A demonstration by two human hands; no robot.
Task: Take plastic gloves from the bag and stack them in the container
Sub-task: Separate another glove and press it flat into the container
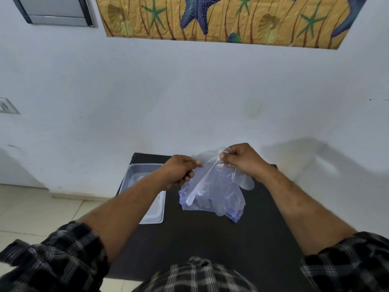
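A clear plastic glove (219, 182) hangs between my two hands above the black table (210, 239). My right hand (242, 161) pinches its cuff edge at the top. My left hand (179, 171) grips the other side of the cuff with closed fingers. The glove's fingers dangle down over a bluish transparent bag (235, 211) that lies on the table with more gloves inside. A clear rectangular container (155, 209) stands at the table's left side, partly hidden by my left forearm; something pale lies in it.
The table stands against a white wall. A tiled floor (42, 211) lies to the left. A sea-themed picture (221, 17) hangs high on the wall. My checked sleeves fill the lower corners.
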